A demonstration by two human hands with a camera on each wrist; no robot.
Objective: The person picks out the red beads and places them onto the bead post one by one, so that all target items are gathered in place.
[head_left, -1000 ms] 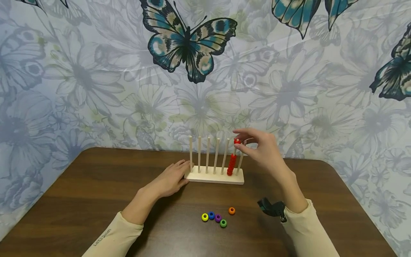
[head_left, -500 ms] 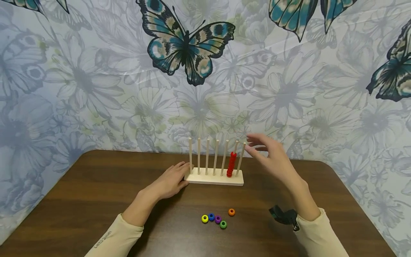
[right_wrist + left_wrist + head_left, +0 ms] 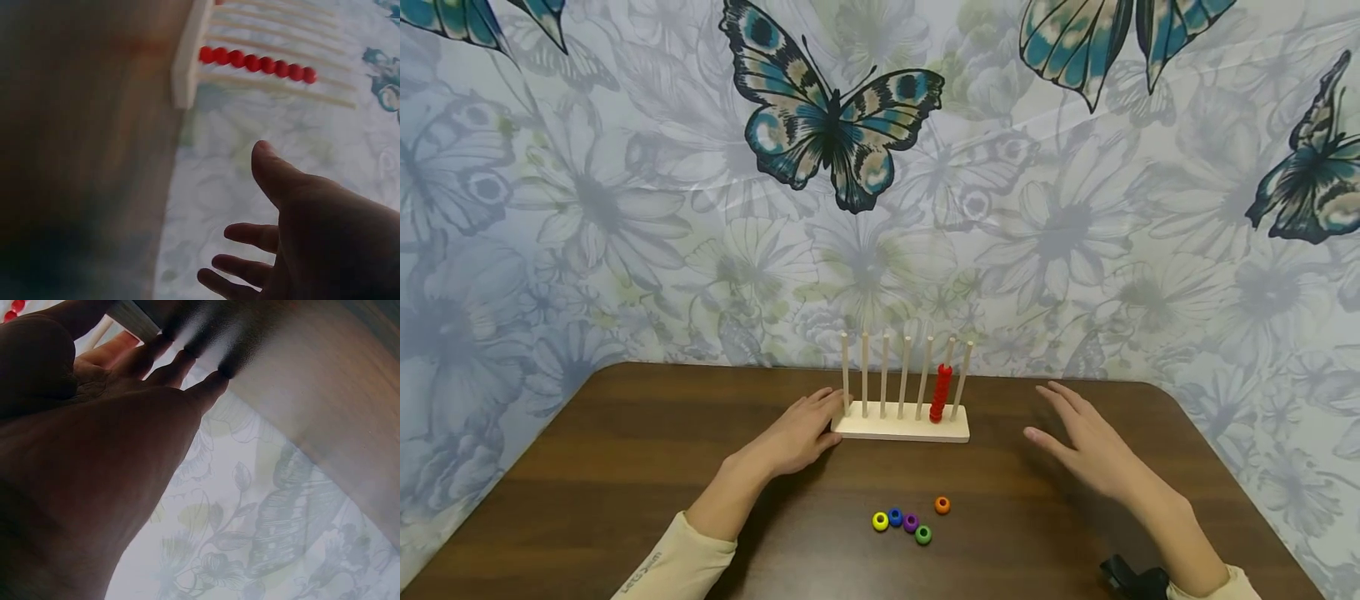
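A pale wooden peg stand (image 3: 898, 429) with several upright pegs sits near the table's back. Red beads (image 3: 940, 396) are stacked on its second peg from the right; the right wrist view shows the same red beads (image 3: 252, 62). My left hand (image 3: 797, 429) holds the stand's left end, thumb at the front and fingers behind; in the left wrist view those fingers (image 3: 206, 394) reach down to the table. My right hand (image 3: 1090, 446) hovers right of the stand, fingers spread and holding nothing.
Loose beads lie in front of the stand: yellow (image 3: 880, 522), blue (image 3: 896, 517), purple (image 3: 911, 523), green (image 3: 923, 535) and orange (image 3: 942, 505). Behind the brown table (image 3: 625, 467) hangs a butterfly-patterned backdrop (image 3: 880, 275).
My right hand has let go of a red bead at the top of the peg, then moved right and down, its fingers opening out. The left hand stays in place.
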